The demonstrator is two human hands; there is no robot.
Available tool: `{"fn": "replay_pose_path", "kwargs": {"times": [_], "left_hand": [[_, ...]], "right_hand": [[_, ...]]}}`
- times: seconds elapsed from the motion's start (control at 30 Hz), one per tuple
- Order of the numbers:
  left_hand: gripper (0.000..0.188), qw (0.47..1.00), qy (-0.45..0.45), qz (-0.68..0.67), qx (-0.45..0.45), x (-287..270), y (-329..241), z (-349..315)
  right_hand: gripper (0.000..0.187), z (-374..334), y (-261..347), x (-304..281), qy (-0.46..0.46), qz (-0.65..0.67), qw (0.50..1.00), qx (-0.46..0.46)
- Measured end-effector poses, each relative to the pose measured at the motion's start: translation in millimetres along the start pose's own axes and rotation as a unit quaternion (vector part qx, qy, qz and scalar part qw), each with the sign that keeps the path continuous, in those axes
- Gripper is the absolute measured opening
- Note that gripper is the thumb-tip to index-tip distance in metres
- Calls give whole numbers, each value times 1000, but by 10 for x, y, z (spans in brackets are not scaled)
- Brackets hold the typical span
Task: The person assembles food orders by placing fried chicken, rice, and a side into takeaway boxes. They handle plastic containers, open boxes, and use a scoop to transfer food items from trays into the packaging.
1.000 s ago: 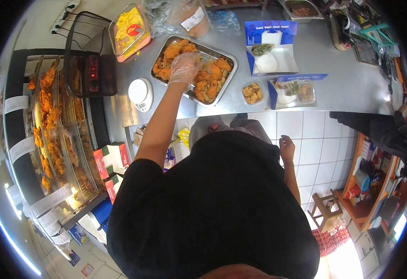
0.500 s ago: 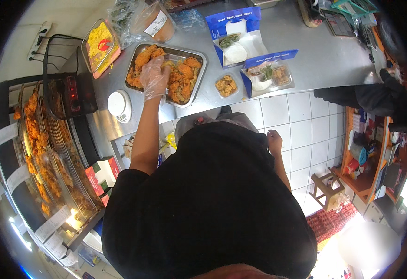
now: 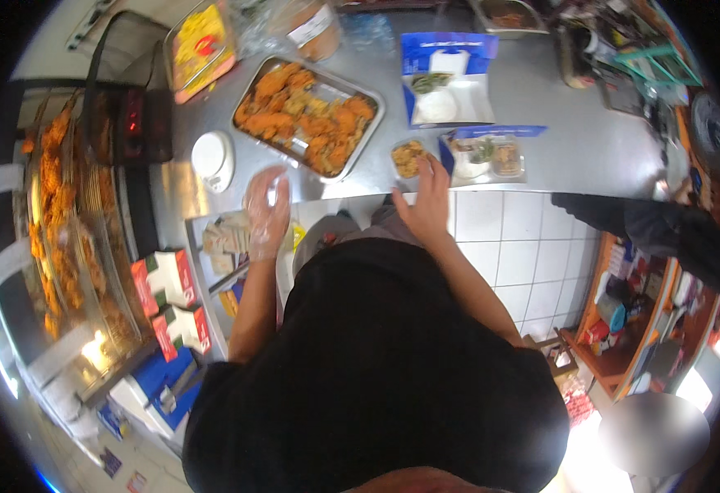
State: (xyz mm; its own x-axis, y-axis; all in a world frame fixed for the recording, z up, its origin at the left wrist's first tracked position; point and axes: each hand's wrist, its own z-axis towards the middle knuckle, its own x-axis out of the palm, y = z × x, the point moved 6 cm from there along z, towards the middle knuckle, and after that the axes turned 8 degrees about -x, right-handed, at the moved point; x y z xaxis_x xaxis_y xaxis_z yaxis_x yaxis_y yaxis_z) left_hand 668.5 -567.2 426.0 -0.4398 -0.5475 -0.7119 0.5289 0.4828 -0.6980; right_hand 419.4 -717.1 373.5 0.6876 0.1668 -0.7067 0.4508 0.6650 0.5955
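My left hand (image 3: 268,210), in a clear plastic glove, hovers by the table's front edge between the scale and the tray. Its fingers curl loosely with a gap at the thumb, and I see nothing held. My bare right hand (image 3: 427,201) reaches to a small clear tub of fried pieces (image 3: 407,154). Thumb and fingers are spread at its near right side; I cannot tell whether they touch it. Above lies a steel tray (image 3: 358,156) holding fried chicken (image 3: 339,123). Right of the tub sits an open blue-and-white box (image 3: 473,169) with rice, greens and another tub.
A larger open blue-and-white box (image 3: 475,107) stands farther back. The white scale (image 3: 210,156) is left of the tray, below a container of yellow shreds (image 3: 197,51). A glass-fronted display of fried chicken (image 3: 56,214) runs along the left. Folded red-and-white boxes (image 3: 181,279) stand beneath.
My left hand has left the chicken in the tray and drawn back to the table edge. My right hand has come up from my side to the small tub.
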Motion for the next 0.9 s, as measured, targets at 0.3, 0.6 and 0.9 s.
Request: {"fn": "replay_pose_path", "kwargs": {"times": [0.3, 0.6, 0.9], "left_hand": [[33, 953, 232, -174, -85, 500, 451, -730], [24, 973, 221, -65, -10, 162, 401, -533], [20, 975, 207, -74, -15, 54, 619, -673]], "right_hand": [[73, 81, -23, 326, -21, -138, 988, 57], [80, -317, 8, 661, -44, 156, 983, 83], [84, -118, -8, 527, 11, -21, 1000, 10]]}}
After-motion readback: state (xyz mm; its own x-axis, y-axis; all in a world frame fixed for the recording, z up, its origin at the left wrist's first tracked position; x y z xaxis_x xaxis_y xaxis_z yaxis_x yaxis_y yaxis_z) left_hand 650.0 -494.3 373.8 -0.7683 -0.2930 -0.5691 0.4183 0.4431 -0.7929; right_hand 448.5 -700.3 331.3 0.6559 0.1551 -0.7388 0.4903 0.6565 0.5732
